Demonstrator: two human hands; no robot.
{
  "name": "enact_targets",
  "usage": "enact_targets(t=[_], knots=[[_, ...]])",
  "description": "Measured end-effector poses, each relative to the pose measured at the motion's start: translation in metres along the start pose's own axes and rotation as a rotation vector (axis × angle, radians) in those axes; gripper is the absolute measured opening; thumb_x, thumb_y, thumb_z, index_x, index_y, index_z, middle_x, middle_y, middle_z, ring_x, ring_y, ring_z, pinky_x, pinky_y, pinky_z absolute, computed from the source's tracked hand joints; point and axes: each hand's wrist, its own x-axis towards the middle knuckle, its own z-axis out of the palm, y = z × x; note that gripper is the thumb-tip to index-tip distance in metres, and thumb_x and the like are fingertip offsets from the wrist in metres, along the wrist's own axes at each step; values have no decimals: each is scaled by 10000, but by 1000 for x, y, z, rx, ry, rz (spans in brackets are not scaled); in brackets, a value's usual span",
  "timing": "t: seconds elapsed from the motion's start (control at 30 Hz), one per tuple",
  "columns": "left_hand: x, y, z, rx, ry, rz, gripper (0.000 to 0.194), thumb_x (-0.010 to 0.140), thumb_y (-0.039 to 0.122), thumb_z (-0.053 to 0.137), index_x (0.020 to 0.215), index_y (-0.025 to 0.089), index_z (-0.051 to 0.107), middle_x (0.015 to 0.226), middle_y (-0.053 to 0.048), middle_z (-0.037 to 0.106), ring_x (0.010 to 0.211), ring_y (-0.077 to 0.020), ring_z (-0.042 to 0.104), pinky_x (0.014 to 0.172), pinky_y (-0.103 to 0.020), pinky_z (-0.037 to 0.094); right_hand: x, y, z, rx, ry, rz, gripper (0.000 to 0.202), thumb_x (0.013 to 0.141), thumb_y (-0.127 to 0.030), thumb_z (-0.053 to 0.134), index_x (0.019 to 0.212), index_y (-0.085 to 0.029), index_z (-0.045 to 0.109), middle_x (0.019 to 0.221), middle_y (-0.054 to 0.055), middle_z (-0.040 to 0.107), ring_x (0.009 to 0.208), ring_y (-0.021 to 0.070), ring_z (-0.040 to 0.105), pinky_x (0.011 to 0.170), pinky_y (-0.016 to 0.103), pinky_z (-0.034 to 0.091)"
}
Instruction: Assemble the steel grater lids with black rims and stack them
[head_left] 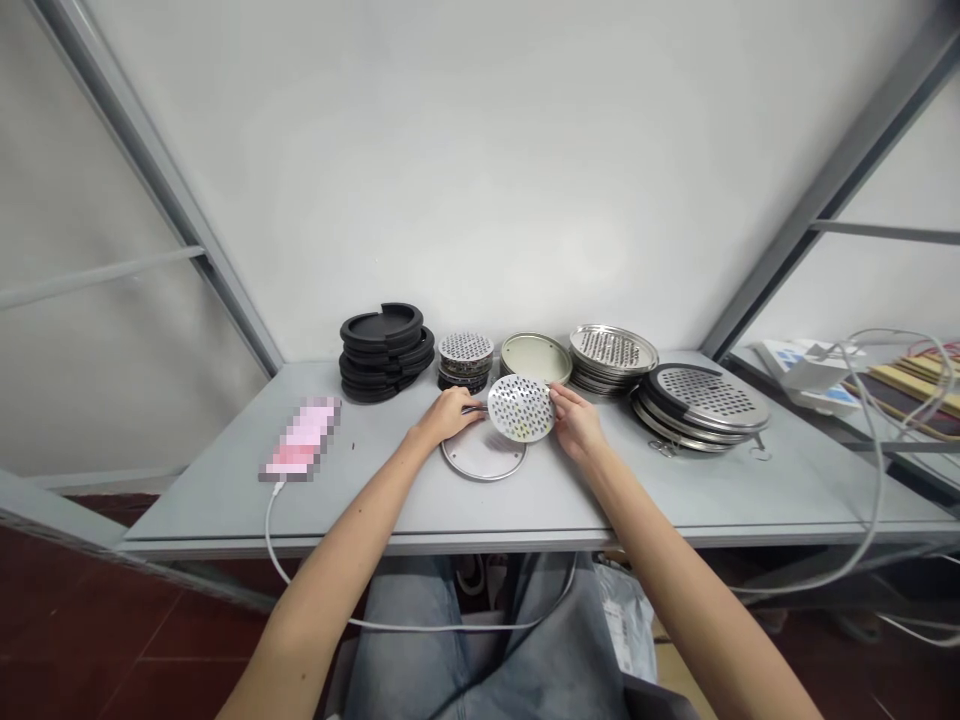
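My right hand (577, 422) pinches the right edge of a round perforated metal disc, like a grater plate (520, 408), and holds it tilted above the table. Close to the disc's left edge, my left hand (454, 412) is closed with its fingertips together. Something thin and dark shows at those fingertips, too small to name. Below both hands lies a shallow round metal plate (484, 455) with a raised rim, partly hidden by the disc and my left hand. Behind the disc stands a stack of small perforated discs (466, 350).
Black ring-shaped parts (382, 350) are stacked at the left. Rimmed metal plates (536, 355) and grater discs (613, 352) stand along the back. Black-edged graters (709, 400) are piled at the right. A pixelated pink phone-like object (304, 437) lies left, with a white cable (271, 525).
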Motion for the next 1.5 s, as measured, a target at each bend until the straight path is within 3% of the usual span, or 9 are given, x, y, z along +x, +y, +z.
enact_targets(t=[0.33,0.67,1.5], knots=[[1,13,-2,149,-52,-18,173,930,223,544,924,145,698,930,-91,615,934,-232,576,832,-330,465,0,1,0,-28,-8,5,191,657,-77,757,818,-158,695,716,21,711,604,113,628,551,212,512],[3,13,0,216,-84,-7,183,943,217,513,916,142,678,940,-99,619,955,-235,569,864,-338,459,0,0,1,-21,2,14,180,652,-52,739,797,-153,705,682,15,702,587,107,615,520,199,499],[5,-3,10,-113,63,-42,180,868,174,584,923,190,755,869,-56,665,837,-185,620,797,-292,476,2,4,-1,-27,-28,7,202,639,-100,769,817,-163,698,715,21,714,610,120,634,559,225,512]])
